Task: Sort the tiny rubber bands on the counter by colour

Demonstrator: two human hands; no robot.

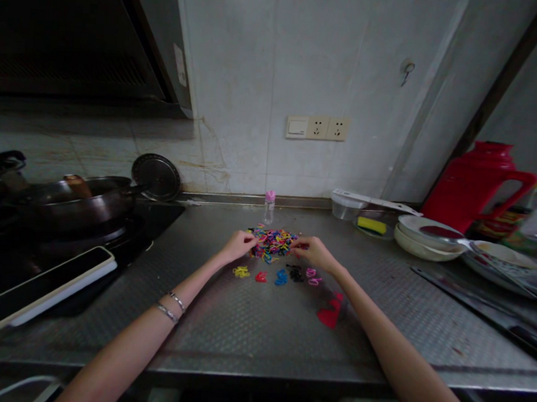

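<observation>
A heap of small multicoloured rubber bands (274, 242) lies on the metal countertop (239, 335). My left hand (239, 247) is at the heap's left edge, its fingers pinched together. At the right edge my right hand (313, 253) also has its fingers closed in a pinch. What either pinch holds is too small to make out. In front of the heap lie little groups by colour: yellow bands (241, 272), red bands (261, 277), blue bands (281, 277), black bands (295, 274) and pink bands (313, 277). Behind the heap stands a small clear bottle (269, 211) with a pink cap.
Red heart-shaped pieces (329, 316) lie beside my right forearm. On the left are a phone-like device (48, 286) with a cable and a pan (86, 205) on the stove. Rightward are a yellow sponge (371, 225), stacked bowls (425, 244), a long dark knife (478, 307) and a red thermos (469, 186).
</observation>
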